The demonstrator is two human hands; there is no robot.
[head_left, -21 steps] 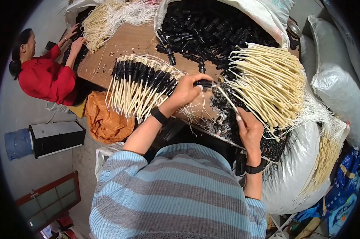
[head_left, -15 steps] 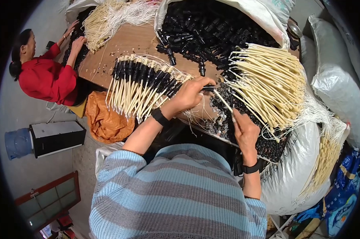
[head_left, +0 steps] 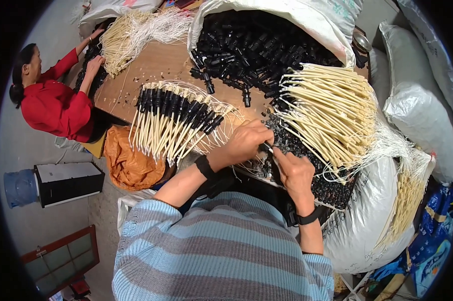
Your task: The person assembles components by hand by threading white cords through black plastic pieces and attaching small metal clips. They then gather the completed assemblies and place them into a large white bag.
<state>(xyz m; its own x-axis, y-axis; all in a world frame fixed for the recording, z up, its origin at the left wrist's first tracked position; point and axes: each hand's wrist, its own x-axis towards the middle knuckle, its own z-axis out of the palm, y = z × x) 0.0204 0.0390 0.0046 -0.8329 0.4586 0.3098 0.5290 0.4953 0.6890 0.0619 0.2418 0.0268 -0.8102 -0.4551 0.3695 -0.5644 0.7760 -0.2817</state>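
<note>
The left hand (head_left: 247, 142) is curling over a short black piece (head_left: 264, 147), its thumb and fingers pinching it; the right hand (head_left: 297, 173) is bringing its fingertips close to the piece's end, where a pale sliver (head_left: 270, 150) is showing, though I cannot tell whether they are pinching it. The piece is therefore sitting between both sets of fingertips. Left of the fingers, sleeved sticks (head_left: 172, 118) are lying in a row; to their right, bare sticks (head_left: 331, 113) are lying heaped. Ideally, the left fingers should be bracing firmly while the right ones are working straight along the piece's axis.
</note>
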